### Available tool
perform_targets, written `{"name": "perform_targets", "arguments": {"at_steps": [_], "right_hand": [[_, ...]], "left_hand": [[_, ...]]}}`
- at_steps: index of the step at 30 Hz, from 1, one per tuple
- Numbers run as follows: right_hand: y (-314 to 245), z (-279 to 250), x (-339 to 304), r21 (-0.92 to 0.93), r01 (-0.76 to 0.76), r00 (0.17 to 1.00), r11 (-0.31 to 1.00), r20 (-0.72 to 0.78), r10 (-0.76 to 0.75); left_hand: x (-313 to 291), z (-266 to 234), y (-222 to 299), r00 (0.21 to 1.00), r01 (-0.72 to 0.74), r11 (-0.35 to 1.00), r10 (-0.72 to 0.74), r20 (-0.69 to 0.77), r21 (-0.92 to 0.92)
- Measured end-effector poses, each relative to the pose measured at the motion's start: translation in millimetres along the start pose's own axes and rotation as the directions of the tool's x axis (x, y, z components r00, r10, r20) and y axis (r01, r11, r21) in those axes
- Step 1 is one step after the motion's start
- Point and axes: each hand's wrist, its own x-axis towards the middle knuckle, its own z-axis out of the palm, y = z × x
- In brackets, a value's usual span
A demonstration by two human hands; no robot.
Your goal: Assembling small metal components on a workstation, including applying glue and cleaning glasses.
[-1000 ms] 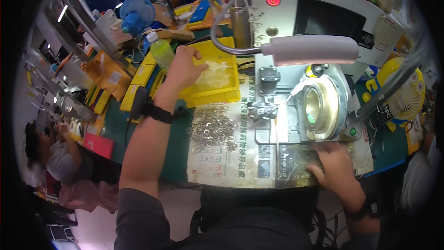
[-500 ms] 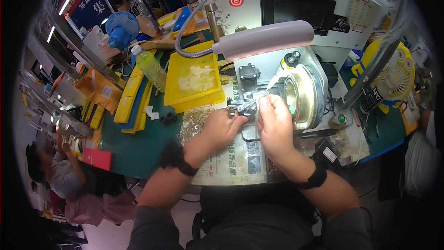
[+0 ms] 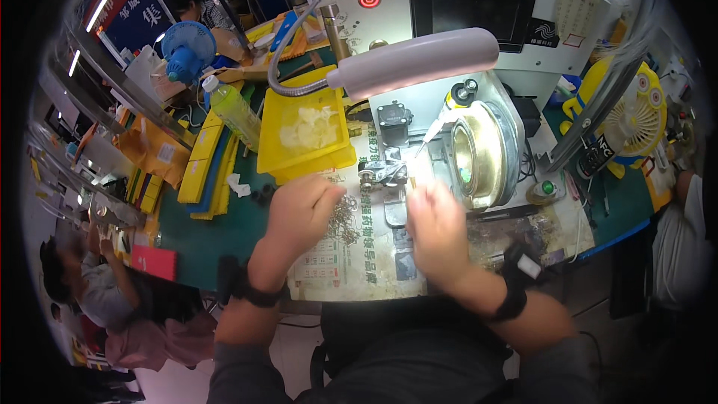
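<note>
My left hand point(image 3: 299, 213) is over the left edge of a pile of small shiny metal pieces point(image 3: 344, 224), its fingers curled together. What they hold, if anything, is hidden. My right hand point(image 3: 437, 236), smeared by motion, is closed just in front of a small metal clamp-like fixture point(image 3: 385, 173). A thin light-coloured thing sticks up from its fingertips, too blurred to name. Above it, the white nozzle of a small yellow-and-black bottle point(image 3: 460, 95) points down at the fixture. A round gold-coloured metal ring point(image 3: 470, 153) stands right of the fixture.
A pale lamp point(image 3: 419, 62) on a bendy neck hangs over the work, before a white machine with a dark screen point(image 3: 471, 15). To the left are a yellow tray point(image 3: 303, 161), a green drink bottle point(image 3: 232, 112) and yellow-blue strips point(image 3: 206, 168). A yellow fan point(image 3: 628, 120) stands right.
My left hand has left the metal fixture and moved left to the pile of small metal pieces. My right hand has drawn back slightly toward me from the fixture. The view has shifted a little.
</note>
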Motion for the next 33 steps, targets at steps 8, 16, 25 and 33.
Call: {"name": "perform_targets", "arguments": {"at_steps": [8, 16, 25, 33], "right_hand": [[-8.4, -19.3, -42.0, 0.053, -0.112, 0.991, 0.992, 0.075, 0.108], [-23.1, -43.5, -37.7, 0.034, -0.122, 0.985, 0.992, 0.123, 0.117], [-39.4, -54.9, -4.9, -0.534, 0.725, 0.678, 0.436, 0.440, -0.589], [-44.8, -56.9, -3.6, -0.526, 0.679, 0.732, 0.512, 0.432, -0.527]], "left_hand": [[5.8, 23.8, 75.7, 0.988, -0.108, 0.853, 0.149, 0.040, -0.510], [-0.6, 44.3, 75.1, 0.949, -0.307, 0.880, 0.256, -0.182, -0.362], [-1.4, 44.7, 75.2, 0.929, -0.361, 0.871, 0.305, -0.209, -0.333], [-0.1, 47.2, 78.1, 0.940, -0.330, 0.867, 0.264, -0.217, -0.372]]}}
